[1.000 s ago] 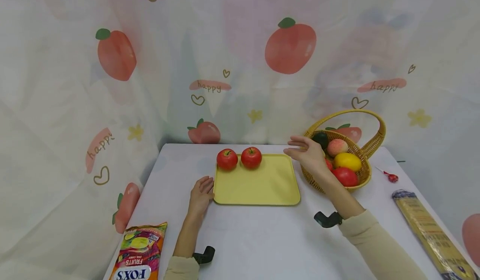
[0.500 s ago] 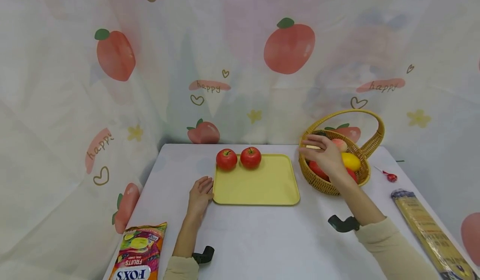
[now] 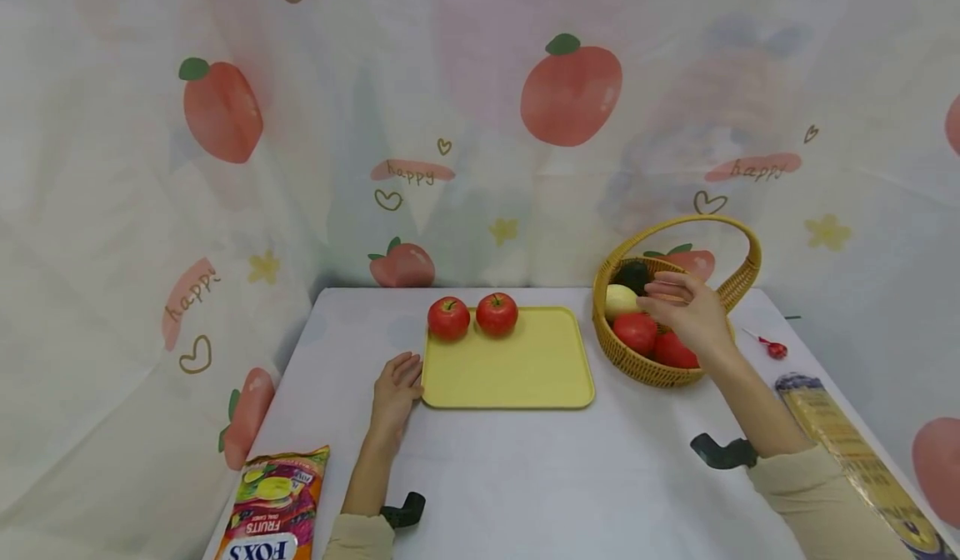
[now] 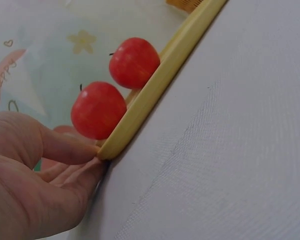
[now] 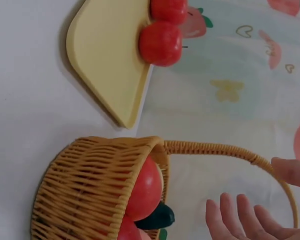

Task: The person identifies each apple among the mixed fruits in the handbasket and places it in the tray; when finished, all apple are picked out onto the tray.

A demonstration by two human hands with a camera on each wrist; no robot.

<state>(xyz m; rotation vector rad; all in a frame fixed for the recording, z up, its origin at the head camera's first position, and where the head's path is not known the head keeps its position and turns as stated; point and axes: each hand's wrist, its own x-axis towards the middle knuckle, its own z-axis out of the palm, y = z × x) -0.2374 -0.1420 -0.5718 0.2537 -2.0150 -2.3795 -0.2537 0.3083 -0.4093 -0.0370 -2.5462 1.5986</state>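
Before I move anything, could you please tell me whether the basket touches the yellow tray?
Apart: the head view shows a strip of white tabletop between the basket and the yellow tray.

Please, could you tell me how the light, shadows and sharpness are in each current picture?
Head view: soft, even light, small highlights on the red fruits and shine on the long packet. Left wrist view: dimmer and tilted, a thin shadow under the tray, the left hand soft in detail. Right wrist view: also tilted, soft shadow beside the tray, slightly hazy backdrop.
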